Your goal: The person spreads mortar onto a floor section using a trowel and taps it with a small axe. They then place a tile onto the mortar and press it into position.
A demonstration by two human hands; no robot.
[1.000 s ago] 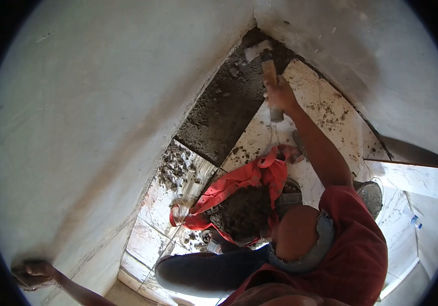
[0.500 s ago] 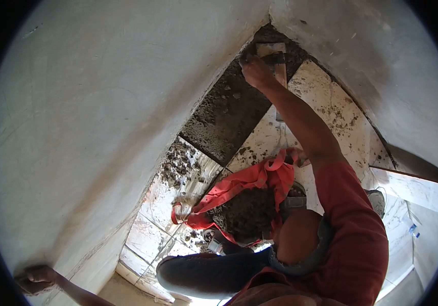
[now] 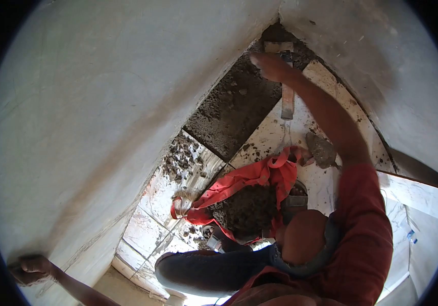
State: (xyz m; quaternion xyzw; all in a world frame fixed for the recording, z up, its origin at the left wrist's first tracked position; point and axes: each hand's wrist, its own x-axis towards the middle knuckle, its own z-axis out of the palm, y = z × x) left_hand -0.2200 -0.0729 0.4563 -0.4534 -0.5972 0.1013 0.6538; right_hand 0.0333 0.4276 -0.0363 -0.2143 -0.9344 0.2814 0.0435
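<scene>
My right hand (image 3: 272, 67) is over the dark mortar bed (image 3: 237, 104) near the corner, fingers curled downward; what they hold, if anything, is hidden. Just beside it lies a long tool with a pale crosspiece and an orange-brown shank (image 3: 287, 102), perhaps a hammer. My left hand (image 3: 35, 269) is closed in a fist against the wall (image 3: 101, 102) at the lower left. A mortar-covered trowel blade (image 3: 321, 150) rests on the tiles under my right forearm. Below it sits a red cloth bag (image 3: 239, 183), its mouth spread around a heap of dark mortar (image 3: 247, 209).
Mortar-spattered white tiles (image 3: 265, 135) border the bed. Crumbs of mortar (image 3: 180, 160) lie by the left wall. Another wall (image 3: 372, 61) closes the corner on the right. My bent knee (image 3: 303, 237) is close to the bag. A pale slab (image 3: 418, 191) stands at the right.
My right hand has shifted slightly right and its forearm has swung right, uncovering the tool's shank and the trowel blade. My left hand stays against the wall. The view has shifted slightly.
</scene>
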